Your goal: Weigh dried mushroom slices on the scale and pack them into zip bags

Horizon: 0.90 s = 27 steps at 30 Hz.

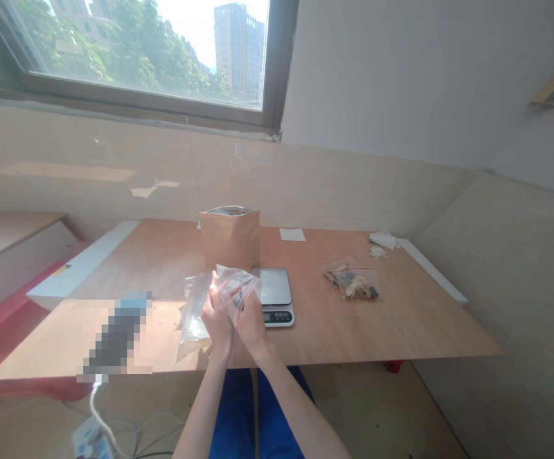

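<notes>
Clear bag [238, 280] is being held above the bench [343, 331], between the left hand [217, 313] and the right hand [252, 317]; both are gripping it, perhaps because thin plastic flops. Just beside them, a scale [275, 288] is lying flat, probably to stay steady. Behind, a brown bag [230, 239] is standing up, its stiff sides likely helping.

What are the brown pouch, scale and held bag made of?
Brown pouch: matte, probably kraft paper; silvery lining suggests foil. Scale: smooth white casing, likely plastic; grey, smooth plate, perhaps metal. Held bag: glossy, see-through, wrinkled, so likely thin plastic.
</notes>
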Motion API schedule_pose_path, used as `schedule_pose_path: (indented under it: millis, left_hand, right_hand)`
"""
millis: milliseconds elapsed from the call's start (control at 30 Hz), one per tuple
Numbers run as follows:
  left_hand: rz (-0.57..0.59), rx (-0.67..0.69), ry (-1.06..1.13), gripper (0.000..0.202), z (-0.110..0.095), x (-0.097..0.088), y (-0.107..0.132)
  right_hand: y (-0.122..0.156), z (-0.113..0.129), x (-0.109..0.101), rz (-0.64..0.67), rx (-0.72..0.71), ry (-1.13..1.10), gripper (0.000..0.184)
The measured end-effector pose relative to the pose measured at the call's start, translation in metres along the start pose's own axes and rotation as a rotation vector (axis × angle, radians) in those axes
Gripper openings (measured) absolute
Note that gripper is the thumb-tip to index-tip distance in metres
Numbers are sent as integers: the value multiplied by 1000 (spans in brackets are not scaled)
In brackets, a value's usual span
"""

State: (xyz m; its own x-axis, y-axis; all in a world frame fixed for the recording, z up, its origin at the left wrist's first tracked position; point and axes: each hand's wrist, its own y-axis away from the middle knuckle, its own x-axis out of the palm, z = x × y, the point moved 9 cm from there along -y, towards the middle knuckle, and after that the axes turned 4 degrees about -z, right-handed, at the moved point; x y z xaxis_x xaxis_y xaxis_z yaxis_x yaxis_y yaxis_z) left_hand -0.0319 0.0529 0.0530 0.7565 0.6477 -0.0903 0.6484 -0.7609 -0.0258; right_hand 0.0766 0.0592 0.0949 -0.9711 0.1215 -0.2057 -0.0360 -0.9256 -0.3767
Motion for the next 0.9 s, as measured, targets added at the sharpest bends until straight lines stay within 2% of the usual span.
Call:
schedule_pose_path:
  millis: [100,267,467,567,700,900]
  left_hand:
    - [-41,37,6,50,-7,-5,1]
    - [-16,125,-27,48,-13,-7,3]
    - [-35,221,-109,47,-22,-8,8]
    - [23,227,-99,47,-24,-2,8]
    - [79,169,-96,48,-19,2,4]
    - [42,-3,-23,54,4,-4,-6]
  right_hand:
    - [-1,-10,-3,-36,56,-8,14]
    - [-2,-33,6,68,222,-38,20]
    - [3,-36,9,80,245,-237,26]
    - [2,-39,1,-11,279,-288,27]
    - [-4,-42,-9,-148,233,-260,19]
    - [-9,-56,-20,-291,256,-259,22]
